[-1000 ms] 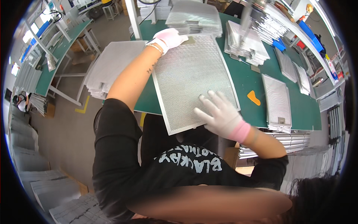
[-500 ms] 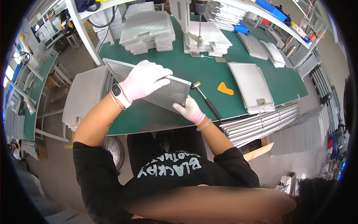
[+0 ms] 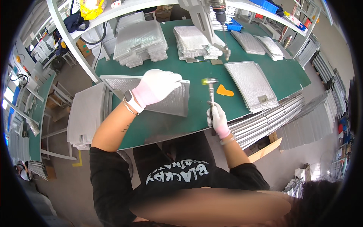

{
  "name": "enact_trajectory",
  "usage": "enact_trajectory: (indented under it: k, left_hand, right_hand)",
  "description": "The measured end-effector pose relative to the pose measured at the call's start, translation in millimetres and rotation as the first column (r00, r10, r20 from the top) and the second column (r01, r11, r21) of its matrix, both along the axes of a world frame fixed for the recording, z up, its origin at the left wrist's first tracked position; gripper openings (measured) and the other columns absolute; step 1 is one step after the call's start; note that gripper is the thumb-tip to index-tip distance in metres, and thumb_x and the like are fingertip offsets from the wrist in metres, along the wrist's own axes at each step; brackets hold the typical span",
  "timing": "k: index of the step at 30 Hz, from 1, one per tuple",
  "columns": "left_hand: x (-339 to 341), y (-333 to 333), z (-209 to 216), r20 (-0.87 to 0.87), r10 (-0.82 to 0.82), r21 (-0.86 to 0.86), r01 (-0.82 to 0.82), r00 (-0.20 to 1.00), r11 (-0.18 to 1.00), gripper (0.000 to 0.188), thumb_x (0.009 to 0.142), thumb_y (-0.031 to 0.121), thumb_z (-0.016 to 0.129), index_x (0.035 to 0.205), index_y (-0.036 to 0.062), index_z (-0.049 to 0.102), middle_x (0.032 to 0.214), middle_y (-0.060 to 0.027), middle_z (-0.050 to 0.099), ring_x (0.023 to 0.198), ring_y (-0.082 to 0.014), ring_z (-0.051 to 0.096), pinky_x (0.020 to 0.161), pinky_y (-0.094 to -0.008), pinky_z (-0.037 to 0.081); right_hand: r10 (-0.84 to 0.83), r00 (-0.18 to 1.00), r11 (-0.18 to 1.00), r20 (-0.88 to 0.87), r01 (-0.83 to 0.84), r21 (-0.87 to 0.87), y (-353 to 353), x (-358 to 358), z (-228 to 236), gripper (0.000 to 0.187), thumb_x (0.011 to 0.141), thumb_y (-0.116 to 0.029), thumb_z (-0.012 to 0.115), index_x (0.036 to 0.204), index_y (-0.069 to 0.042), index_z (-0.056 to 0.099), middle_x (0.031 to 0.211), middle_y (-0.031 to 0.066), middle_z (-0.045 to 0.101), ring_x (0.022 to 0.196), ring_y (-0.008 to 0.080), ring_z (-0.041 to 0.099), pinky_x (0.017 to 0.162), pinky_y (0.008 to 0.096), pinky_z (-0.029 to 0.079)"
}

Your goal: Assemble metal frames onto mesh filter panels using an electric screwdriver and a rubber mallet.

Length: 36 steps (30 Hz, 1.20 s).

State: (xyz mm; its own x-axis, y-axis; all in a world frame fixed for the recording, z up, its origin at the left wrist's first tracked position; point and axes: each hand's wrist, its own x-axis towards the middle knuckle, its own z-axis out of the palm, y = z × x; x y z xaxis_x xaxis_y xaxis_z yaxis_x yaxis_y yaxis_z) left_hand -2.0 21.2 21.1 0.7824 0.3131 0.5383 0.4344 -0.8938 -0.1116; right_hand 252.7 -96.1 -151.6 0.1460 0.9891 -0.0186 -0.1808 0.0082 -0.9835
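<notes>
My left hand (image 3: 159, 86), in a white glove with a pink cuff, is closed on the top edge of a framed metal mesh panel (image 3: 172, 101). The panel is tilted over the green table, and part of it is hidden behind that hand and forearm. Over the front of the table my right hand (image 3: 218, 118), gloved alike, grips a hammer (image 3: 211, 90) by its dark handle. Its head points away from me and has a yellow-green face on the left. Just right of the hammer lies an orange scraper (image 3: 225, 90).
Mesh panels are stacked at the left (image 3: 85, 113), the right (image 3: 251, 85) and the back (image 3: 140, 43) of the green table (image 3: 200, 121). A drill (image 3: 219, 13) on a stand hangs over the back. Near it lie a screwdriver (image 3: 194, 60) and a small metal plate (image 3: 216, 62).
My right hand has let go of the panel's lower right corner and picked up the hammer from the table, raising its head. The left hand still holds the panel, now turned more level along its top edge.
</notes>
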Motion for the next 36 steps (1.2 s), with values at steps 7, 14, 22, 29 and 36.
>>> enact_trajectory:
  k: [7,14,22,29,36]
  left_hand:
    - [6.9,3.9,-9.6,0.055,-0.052,-0.045,0.054,0.997,0.998,0.016,0.092,0.027,0.060,0.087,0.0127,0.063,0.074,-0.0049,0.061,0.070,-0.0247,0.064,0.063,-0.0367,0.050]
    - [5.5,-5.2,-7.8,0.031,-0.043,-0.145,0.047,0.999,0.988,0.014,0.089,0.025,0.062,0.092,0.0117,0.066,0.077,-0.0053,0.064,0.070,-0.0278,0.062,0.064,-0.0384,0.048]
    - [6.4,-27.1,-12.4,0.098,0.020,-0.097,-0.010,0.995,0.995,0.022,0.082,0.032,0.070,0.091,0.0123,0.065,0.080,-0.0041,0.063,0.080,-0.0251,0.061,0.090,-0.0434,0.045]
    - [33.7,-40.1,-62.8,0.504,0.261,-0.048,-0.276,0.823,0.960,0.052,0.066,0.032,0.079,0.110,0.0093,0.063,0.082,-0.0055,0.056,0.087,-0.0254,0.054,0.106,-0.0517,0.033]
    - [35.8,-37.8,-62.7,0.621,0.242,-0.043,-0.277,0.746,0.960,0.066,0.066,0.026,0.078,0.124,0.0053,0.056,0.080,-0.0055,0.053,0.084,-0.0250,0.052,0.103,-0.0504,0.036]
  right_hand:
    - [-0.056,0.915,0.967,-0.399,0.148,0.206,-27.8,-106.6,14.0,0.033,0.107,-0.034,0.036,0.113,-0.003,0.047,0.065,0.0017,0.043,0.042,0.0117,0.037,0.038,0.0269,0.033]
    - [-0.160,0.854,0.979,-0.495,0.203,0.033,-36.9,-116.4,14.1,0.029,0.105,-0.033,0.041,0.110,-0.006,0.050,0.067,0.0018,0.047,0.045,0.0100,0.041,0.040,0.0251,0.035]
    - [-0.269,0.939,0.899,-0.213,0.324,0.294,-33.1,-38.4,40.5,0.025,0.105,-0.018,0.034,0.117,-0.001,0.048,0.069,0.0022,0.049,0.046,0.0087,0.042,0.043,0.0223,0.037]
    - [-0.299,0.762,0.717,0.574,-0.218,0.662,-46.7,34.6,172.5,0.051,0.104,-0.021,0.040,0.150,0.001,0.031,0.071,0.0031,0.054,0.054,0.0064,0.047,0.048,0.0228,0.040]
    - [0.145,0.110,0.939,0.983,-0.327,-0.102,-45.7,6.5,203.7,0.050,0.102,-0.024,0.046,0.147,-0.003,0.038,0.084,0.0237,0.063,0.069,0.0440,0.061,0.065,0.0450,0.051]
